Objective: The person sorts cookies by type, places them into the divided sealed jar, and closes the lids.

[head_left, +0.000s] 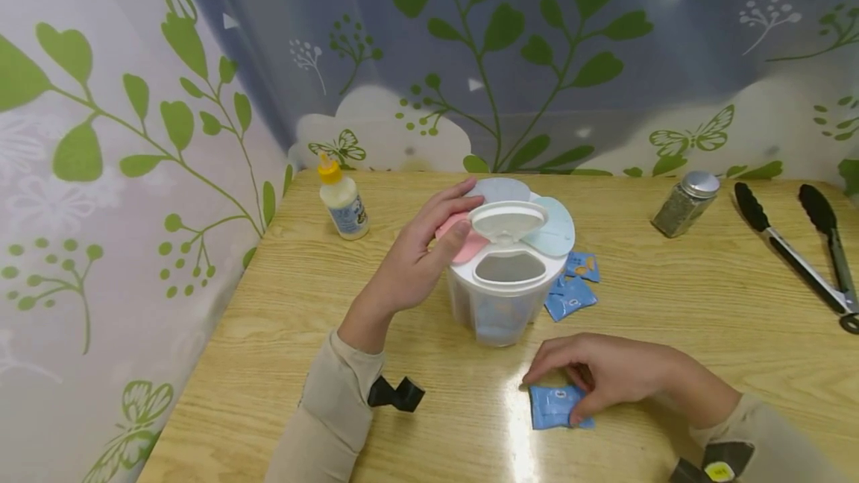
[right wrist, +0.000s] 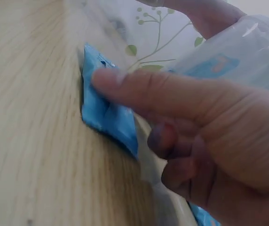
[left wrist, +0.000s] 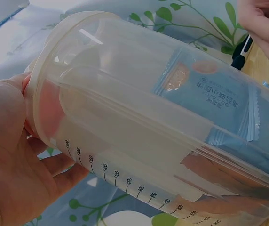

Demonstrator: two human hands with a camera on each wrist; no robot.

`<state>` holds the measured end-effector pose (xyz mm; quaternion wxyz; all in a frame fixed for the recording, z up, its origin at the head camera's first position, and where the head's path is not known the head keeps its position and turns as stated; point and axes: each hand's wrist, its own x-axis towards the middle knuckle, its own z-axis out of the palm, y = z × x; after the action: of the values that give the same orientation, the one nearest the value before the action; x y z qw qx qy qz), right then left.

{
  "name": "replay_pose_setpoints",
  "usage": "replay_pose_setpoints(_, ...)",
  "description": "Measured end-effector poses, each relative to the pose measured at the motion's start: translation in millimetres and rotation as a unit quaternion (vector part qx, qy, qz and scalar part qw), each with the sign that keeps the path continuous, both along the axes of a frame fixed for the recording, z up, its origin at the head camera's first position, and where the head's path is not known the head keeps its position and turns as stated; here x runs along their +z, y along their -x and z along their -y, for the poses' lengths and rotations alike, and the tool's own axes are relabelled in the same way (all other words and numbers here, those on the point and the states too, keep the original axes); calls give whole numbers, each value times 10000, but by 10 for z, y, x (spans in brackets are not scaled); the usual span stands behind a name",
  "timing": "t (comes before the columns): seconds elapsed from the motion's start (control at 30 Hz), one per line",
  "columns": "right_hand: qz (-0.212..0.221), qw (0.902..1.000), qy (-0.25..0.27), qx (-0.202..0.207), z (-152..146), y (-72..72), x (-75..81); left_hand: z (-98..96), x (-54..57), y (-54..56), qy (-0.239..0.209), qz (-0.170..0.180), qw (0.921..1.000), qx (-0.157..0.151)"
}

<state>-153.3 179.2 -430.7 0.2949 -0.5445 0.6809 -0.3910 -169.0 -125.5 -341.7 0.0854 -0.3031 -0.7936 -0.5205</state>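
A clear dispenser container (head_left: 499,311) stands on the table, its white front flap (head_left: 508,222) raised over an oval opening. Pink, grey and light blue flaps lie closed round its top. My left hand (head_left: 419,252) grips the lid's left edge, thumb over the pink flap; in the left wrist view its fingers reach round the rim. Blue snack packets (left wrist: 205,96) and brownish ones (left wrist: 219,174) show through the wall. In front of the container, my right hand (head_left: 617,371) pinches a small blue snack packet (head_left: 552,407) lying on the table, thumb on its near right corner.
More blue packets (head_left: 570,298) lie just right of the container. A yellow-capped bottle (head_left: 345,207) stands at the back left. At the back right are a jar with a metal lid (head_left: 684,205) and black-tipped tongs (head_left: 798,259). A patterned curtain (head_left: 403,58) hangs behind the table.
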Motion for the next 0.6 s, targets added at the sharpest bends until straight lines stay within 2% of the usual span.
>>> replay_pose_setpoints(0.13,-104,9991,-311,-287,-9,-12,4,3,-5,6,-21,-9,10000,8)
replay_pose_setpoints(0.23,-13,9980,-455,-434,-24,-11,-5,3,-8,9,-29,-15,10000,7)
replay_pose_setpoints(0.6,645,9960,-80,-613,-71,22,-20,-5,-12,2,-54,12,10000,-19)
